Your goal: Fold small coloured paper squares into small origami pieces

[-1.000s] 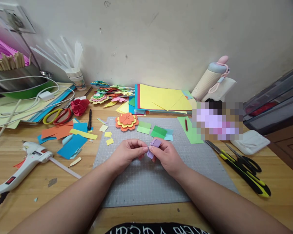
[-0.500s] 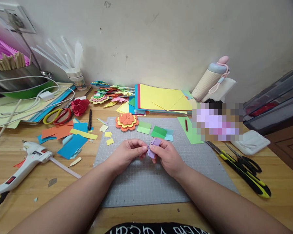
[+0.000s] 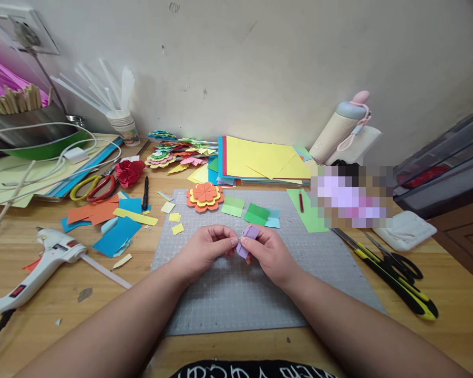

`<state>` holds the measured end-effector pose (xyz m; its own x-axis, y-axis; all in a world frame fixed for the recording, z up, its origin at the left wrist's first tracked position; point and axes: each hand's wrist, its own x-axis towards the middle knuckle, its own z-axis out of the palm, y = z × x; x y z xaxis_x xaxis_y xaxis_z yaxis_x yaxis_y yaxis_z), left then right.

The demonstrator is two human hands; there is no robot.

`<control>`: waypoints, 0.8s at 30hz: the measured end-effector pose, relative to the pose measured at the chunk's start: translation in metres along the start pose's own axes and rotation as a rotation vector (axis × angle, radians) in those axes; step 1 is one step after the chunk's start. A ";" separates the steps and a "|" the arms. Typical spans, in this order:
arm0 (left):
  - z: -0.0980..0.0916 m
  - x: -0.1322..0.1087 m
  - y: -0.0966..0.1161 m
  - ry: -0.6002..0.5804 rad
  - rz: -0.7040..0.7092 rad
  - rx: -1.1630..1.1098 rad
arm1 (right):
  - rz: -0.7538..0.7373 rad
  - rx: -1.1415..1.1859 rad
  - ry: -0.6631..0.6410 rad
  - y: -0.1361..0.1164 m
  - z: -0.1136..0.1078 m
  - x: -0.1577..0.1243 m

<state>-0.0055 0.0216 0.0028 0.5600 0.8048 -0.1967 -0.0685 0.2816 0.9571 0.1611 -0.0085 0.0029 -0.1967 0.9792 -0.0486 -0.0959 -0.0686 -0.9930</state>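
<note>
Hardly anything has moved since the earlier frame: your left hand (image 3: 205, 251) and right hand (image 3: 275, 257) sit almost where they were, with the purple paper (image 3: 252, 232) between them at nearly the same slant. The table (image 3: 220, 349) spreads under everything, and the grey mat (image 3: 236, 304) lies on it in front of you. Your 2 hands meet over the middle of the mat, wrists apart, fingertips turned in toward each other. Beyond your left hand, near the mat's far edge, lies the flower (image 3: 205, 195), orange and yellow. To its right come 2 creased green cards (image 3: 256, 213) and a blue card (image 3: 273, 218) partly under the darker 1.

The paper sits with your right hand, the nearer of the 2: the thumb presses on its face with fingers behind, so those fingers are gripping it. Its long axis runs aslant, the upper end leaning away from you and to the right, the lower end toward you and to the left. From your left fingers it lies just to the right, at the very tips. Your left thumb and forefinger draw together at its left edge; whether they pinch that edge or only touch it, you cannot tell.
</note>
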 end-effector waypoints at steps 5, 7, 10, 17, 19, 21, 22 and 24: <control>0.004 -0.001 0.002 0.009 0.024 0.041 | 0.017 0.023 0.010 0.003 0.000 0.001; 0.005 -0.002 0.002 -0.003 0.039 0.063 | 0.039 0.045 0.004 0.006 0.000 0.002; 0.005 -0.003 0.001 -0.009 0.064 0.126 | 0.070 0.071 -0.001 0.008 -0.001 0.002; 0.006 -0.004 0.003 -0.018 0.107 0.209 | 0.114 0.081 -0.031 0.005 0.001 0.002; 0.007 -0.005 0.004 -0.021 0.116 0.212 | 0.116 0.076 -0.038 0.003 0.002 0.002; 0.008 -0.005 0.006 -0.014 0.124 0.213 | 0.113 0.073 -0.042 0.003 0.002 0.001; 0.009 -0.005 0.007 -0.007 0.128 0.213 | 0.111 0.071 -0.043 0.002 0.002 0.001; 0.010 -0.005 0.007 0.006 0.134 0.209 | 0.108 0.066 -0.048 0.003 0.003 0.000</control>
<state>-0.0007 0.0146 0.0126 0.5525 0.8309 -0.0661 0.0311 0.0587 0.9978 0.1583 -0.0088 0.0005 -0.2561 0.9553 -0.1480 -0.1353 -0.1870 -0.9730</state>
